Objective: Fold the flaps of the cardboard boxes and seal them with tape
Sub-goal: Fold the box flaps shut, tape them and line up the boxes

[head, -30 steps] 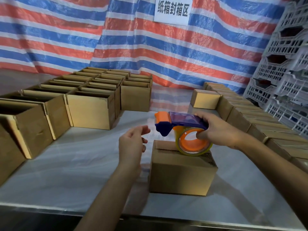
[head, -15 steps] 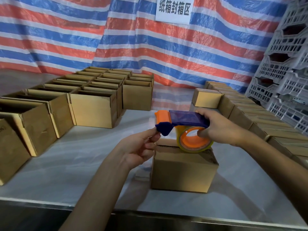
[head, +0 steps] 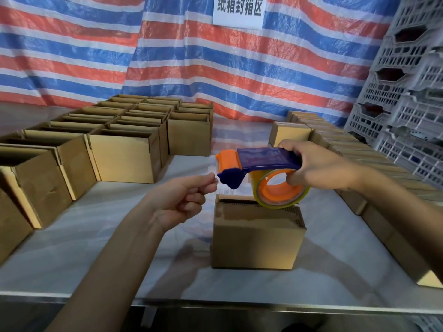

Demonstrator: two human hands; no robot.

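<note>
**Soft indoor light, wide-angle bend, slight softness**

The scene is evenly and moderately lit, with a cool cast on the pale table (head: 72, 259). Faint, diffuse shadows of the arms and of the closed cardboard box (head: 257, 238) spread across the tabletop toward its near edge, so the light seems to come from above and beyond. A weak sheen lies on the far middle of the table. The striped tarp (head: 215, 68) is bright but not blown out. Under the table's near edge the frame falls dark. Straight lines bow near the picture's sides, most of all at the stacked crates (head: 407, 92). Detail is slightly soft overall.
</note>
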